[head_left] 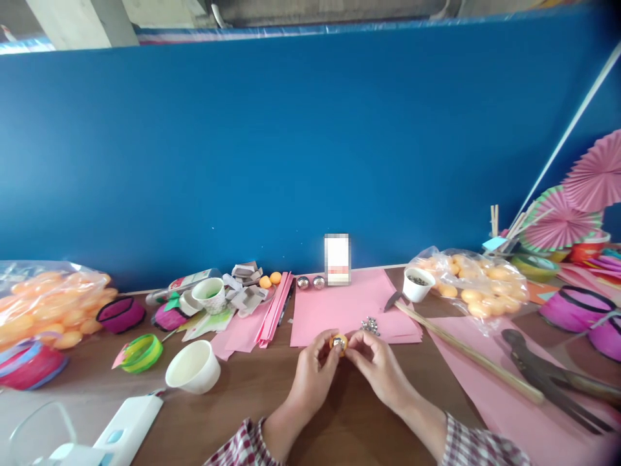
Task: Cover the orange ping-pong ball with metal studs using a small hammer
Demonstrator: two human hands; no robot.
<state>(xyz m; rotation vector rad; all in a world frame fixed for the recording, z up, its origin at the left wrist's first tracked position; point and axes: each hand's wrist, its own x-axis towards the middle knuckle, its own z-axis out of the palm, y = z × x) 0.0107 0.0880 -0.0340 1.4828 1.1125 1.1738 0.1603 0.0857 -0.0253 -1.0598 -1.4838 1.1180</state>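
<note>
A small orange ball (pixel 343 338) with shiny silver studs on its face is held low over the near edge of the pink paper (pixel 334 310). My left hand (pixel 314 370) pinches it from the left, thumb across the front. The bent fingers of my right hand (pixel 381 369) close on its right edge; whether they also hold a stud is too small to tell. Just beyond my right fingers lies a little heap of silver studs (pixel 370 325). Two silver-covered balls (pixel 310 283) sit at the back of the paper.
To the right are a hammer (pixel 466 349), pliers (pixel 548 372), a cup of dark bits (pixel 418 285) and a bag of orange balls (pixel 485 285). On the left stand a white bowl (pixel 193 367), a power strip (pixel 129 427) and another ball bag (pixel 48 301). A blue panel (pixel 291 142) rises behind.
</note>
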